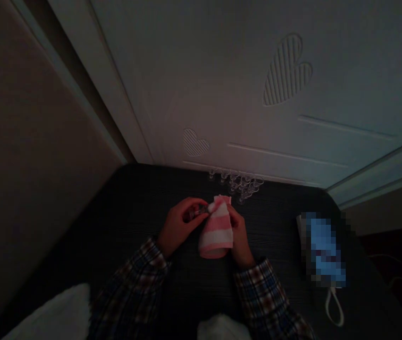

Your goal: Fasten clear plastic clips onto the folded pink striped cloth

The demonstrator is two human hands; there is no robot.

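Observation:
My left hand [184, 223] pinches a small clear piece [201, 211], glassy or plastic, between thumb and fingers. Its exact kind is too dark and small to make out. Against that piece lies a pink and white striped cloth [217, 231], which hangs down toward the table. My right hand [238, 233] grips the cloth from the right side, its fingertips partly hidden behind the fabric. Just beyond both hands, a cluster of several small clear pieces [245, 185], similar in look, sits on the dark table [133, 208].
A white panel [236, 99] with raised hearts rises behind the table. On the right lies a pixelated blue item [326, 250] with a white strap loop [334, 309]. White fabric [57, 314] shows at lower left, with another white patch [222, 327] at the bottom edge.

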